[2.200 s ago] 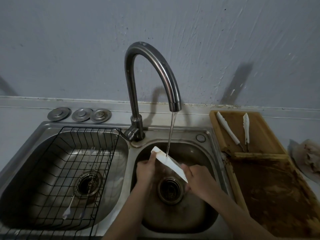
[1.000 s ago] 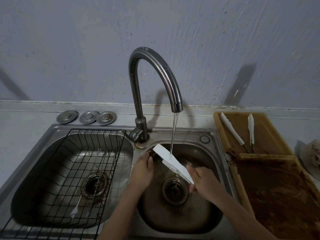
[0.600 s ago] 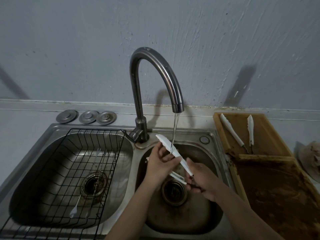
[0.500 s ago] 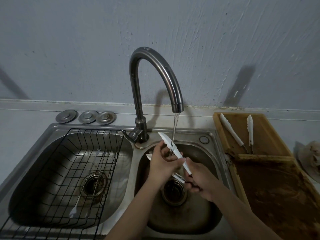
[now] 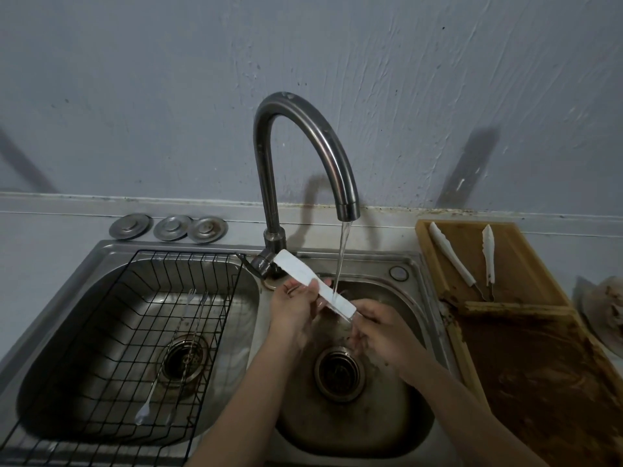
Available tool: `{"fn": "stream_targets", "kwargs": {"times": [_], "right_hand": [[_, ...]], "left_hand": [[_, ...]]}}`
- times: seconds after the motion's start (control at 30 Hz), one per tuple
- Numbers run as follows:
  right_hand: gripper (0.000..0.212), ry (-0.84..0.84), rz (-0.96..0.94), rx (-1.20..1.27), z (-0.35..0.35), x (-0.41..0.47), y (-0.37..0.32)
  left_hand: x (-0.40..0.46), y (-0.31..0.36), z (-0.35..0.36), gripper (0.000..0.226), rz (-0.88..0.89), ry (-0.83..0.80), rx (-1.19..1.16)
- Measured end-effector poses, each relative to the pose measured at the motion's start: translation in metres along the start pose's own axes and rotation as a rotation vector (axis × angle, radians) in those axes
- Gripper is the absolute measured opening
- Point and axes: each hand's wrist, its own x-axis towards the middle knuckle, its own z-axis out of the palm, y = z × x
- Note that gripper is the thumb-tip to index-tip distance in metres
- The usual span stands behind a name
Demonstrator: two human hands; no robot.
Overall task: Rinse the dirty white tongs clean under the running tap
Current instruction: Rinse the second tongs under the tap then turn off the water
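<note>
White tongs lie slanted over the right sink basin, their broad end up left by the tap's base. The curved steel tap runs, and its stream lands on the tongs near their lower right end. My left hand wraps the tongs' middle from below, thumb on top. My right hand grips their lower right end; that tip is hidden in my fingers. A second pair of white tongs rests on the wooden tray at the right.
The left basin holds a black wire rack with thin metal utensils in it. Three round metal lids sit on the ledge behind. A stained brown board lies right of the sink, a crumpled rag beyond it.
The tongs swung from steep to a flatter slant, broad end now toward the tap's base. My left hand slid under their middle, and the stream now hits near the lower end.
</note>
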Motion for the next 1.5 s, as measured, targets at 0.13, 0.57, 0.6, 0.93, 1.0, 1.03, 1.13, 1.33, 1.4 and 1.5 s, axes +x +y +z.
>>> {"fn": "stream_targets", "kwargs": {"times": [0.13,0.57,0.6,0.93,1.0,1.03,1.13,1.33,1.4,1.5], "right_hand": [[0.018,0.074,-0.046,-0.191,0.001,0.005,-0.008],[0.016,0.390,-0.171,-0.875,-0.003,0.003,0.010],[0.016,0.414,-0.162,-0.833,-0.008,0.002,0.012],[0.032,0.390,-0.010,-0.579,-0.019,-0.017,0.019],[0.030,0.361,0.030,-0.525,-0.021,-0.022,0.020],[0.029,0.341,0.053,-0.488,-0.023,-0.024,0.020],[0.030,0.279,0.139,-0.293,-0.033,-0.028,0.021],[0.024,0.175,0.311,0.056,-0.035,-0.024,0.021],[0.023,0.156,0.312,0.083,-0.034,-0.022,0.020],[0.025,0.116,0.310,0.147,-0.035,-0.020,0.020]], "left_hand": [[-0.002,0.005,-0.001,0.030,-0.015,-0.004,-0.076],[-0.008,0.011,-0.015,0.019,0.084,-0.059,0.259],[-0.006,0.012,-0.022,0.018,0.129,0.011,0.309],[-0.011,-0.038,-0.016,0.066,-0.022,-0.102,0.439],[-0.011,-0.042,-0.017,0.057,0.017,-0.065,0.434],[-0.011,-0.041,-0.017,0.052,0.009,-0.066,0.382],[-0.010,-0.036,-0.023,0.032,-0.026,-0.126,0.208],[-0.006,-0.035,-0.016,0.040,-0.080,-0.029,0.239],[-0.002,-0.033,-0.015,0.051,-0.069,-0.018,0.265],[0.003,-0.024,-0.018,0.042,-0.043,-0.041,0.259]]}}
